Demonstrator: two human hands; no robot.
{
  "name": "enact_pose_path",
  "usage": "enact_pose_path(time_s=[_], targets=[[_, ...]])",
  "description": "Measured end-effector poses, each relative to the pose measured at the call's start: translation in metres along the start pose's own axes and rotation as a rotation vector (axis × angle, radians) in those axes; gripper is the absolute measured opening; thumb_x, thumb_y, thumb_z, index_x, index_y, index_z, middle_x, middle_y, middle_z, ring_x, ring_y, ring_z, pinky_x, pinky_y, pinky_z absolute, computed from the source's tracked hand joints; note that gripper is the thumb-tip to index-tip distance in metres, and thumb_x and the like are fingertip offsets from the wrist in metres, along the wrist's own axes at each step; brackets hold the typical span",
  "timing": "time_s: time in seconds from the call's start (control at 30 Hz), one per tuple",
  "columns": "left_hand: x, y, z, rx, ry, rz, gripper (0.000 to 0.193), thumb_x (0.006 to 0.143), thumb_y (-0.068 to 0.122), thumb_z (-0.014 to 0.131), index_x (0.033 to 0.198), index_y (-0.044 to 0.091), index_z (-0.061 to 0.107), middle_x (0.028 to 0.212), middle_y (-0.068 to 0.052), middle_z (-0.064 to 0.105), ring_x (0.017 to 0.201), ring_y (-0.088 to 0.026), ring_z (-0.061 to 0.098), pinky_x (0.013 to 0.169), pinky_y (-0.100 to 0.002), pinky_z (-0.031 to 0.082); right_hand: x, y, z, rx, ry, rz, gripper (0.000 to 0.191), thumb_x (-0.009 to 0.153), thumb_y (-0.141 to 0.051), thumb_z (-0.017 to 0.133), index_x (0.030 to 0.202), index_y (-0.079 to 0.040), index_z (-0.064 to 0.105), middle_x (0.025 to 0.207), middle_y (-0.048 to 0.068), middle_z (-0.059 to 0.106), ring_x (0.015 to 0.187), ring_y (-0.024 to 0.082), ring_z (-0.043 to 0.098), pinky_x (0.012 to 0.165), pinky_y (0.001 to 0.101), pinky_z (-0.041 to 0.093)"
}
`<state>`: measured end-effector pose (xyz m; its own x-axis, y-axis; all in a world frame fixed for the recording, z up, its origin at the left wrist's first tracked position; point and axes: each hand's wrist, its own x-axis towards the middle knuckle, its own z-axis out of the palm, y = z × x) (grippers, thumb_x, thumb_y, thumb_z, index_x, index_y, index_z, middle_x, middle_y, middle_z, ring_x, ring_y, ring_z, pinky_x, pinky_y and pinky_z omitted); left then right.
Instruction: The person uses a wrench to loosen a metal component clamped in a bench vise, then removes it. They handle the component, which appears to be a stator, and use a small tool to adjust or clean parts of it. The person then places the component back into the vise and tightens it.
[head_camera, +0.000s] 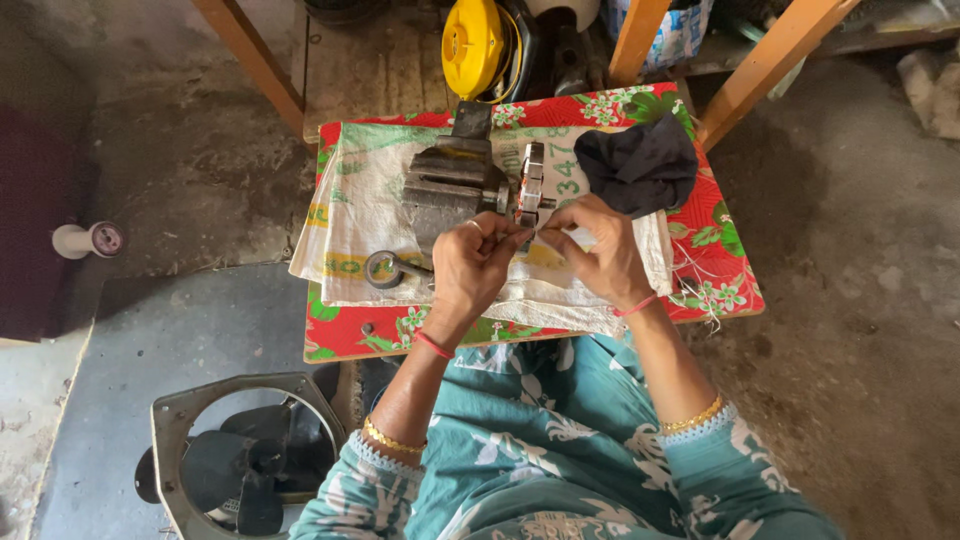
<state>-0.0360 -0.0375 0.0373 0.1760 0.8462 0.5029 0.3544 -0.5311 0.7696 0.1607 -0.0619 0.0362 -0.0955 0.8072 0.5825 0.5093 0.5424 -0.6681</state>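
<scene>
A grey metal bench vise (447, 184) stands on a white woven sack (370, 215) spread over a small table. A ring-shaped metal motor core (530, 183) is clamped upright in its jaws. My left hand (473, 268) and my right hand (597, 250) meet just below the core, fingertips pinched together on something thin and small that I cannot make out. Both wrists wear a red thread and a gold bangle.
The table carries a red floral cloth (722, 262). A black rag (640, 162) lies at its back right. The vise's handle ring (383, 268) rests on the sack. A grey fan housing (245, 455) sits on the floor at left, a yellow device (472, 42) behind the table.
</scene>
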Motion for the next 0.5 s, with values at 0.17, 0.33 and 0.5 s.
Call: enact_pose_path(time_s=[0.17, 0.33, 0.5], targets=[[0.017, -0.002, 0.006, -0.033, 0.048, 0.061, 0.011, 0.09, 0.014, 0.078, 0.086, 0.006, 0.072, 0.062, -0.004, 0.062, 0.051, -0.009, 0.056, 0.05, -0.029, 0.042, 0.018, 0.022, 0.006, -0.01, -0.001, 0.014, 0.012, 0.089, -0.001, 0.076, 0.095, 0.001, 0.066, 0.089, 0.012, 0.069, 0.085, 0.023, 0.069, 0.077, 0.0332, 0.052], [0.016, -0.005, 0.006, -0.142, 0.004, -0.046, 0.012, 0.091, 0.011, 0.077, 0.088, 0.002, 0.07, 0.06, -0.007, 0.062, 0.053, -0.009, 0.052, 0.051, -0.028, 0.041, 0.021, 0.033, 0.005, 0.077, -0.099, -0.006, 0.014, 0.09, 0.001, 0.076, 0.097, 0.002, 0.064, 0.089, 0.012, 0.069, 0.084, 0.025, 0.069, 0.078, 0.0352, 0.052], [0.012, -0.003, 0.003, -0.096, -0.02, -0.041, 0.014, 0.091, 0.013, 0.078, 0.089, 0.003, 0.069, 0.059, -0.009, 0.062, 0.051, -0.013, 0.054, 0.051, -0.03, 0.044, 0.012, 0.024, 0.003, 0.048, -0.125, 0.026, 0.019, 0.084, -0.002, 0.079, 0.098, 0.001, 0.065, 0.094, 0.013, 0.069, 0.086, 0.023, 0.073, 0.074, 0.034, 0.056]])
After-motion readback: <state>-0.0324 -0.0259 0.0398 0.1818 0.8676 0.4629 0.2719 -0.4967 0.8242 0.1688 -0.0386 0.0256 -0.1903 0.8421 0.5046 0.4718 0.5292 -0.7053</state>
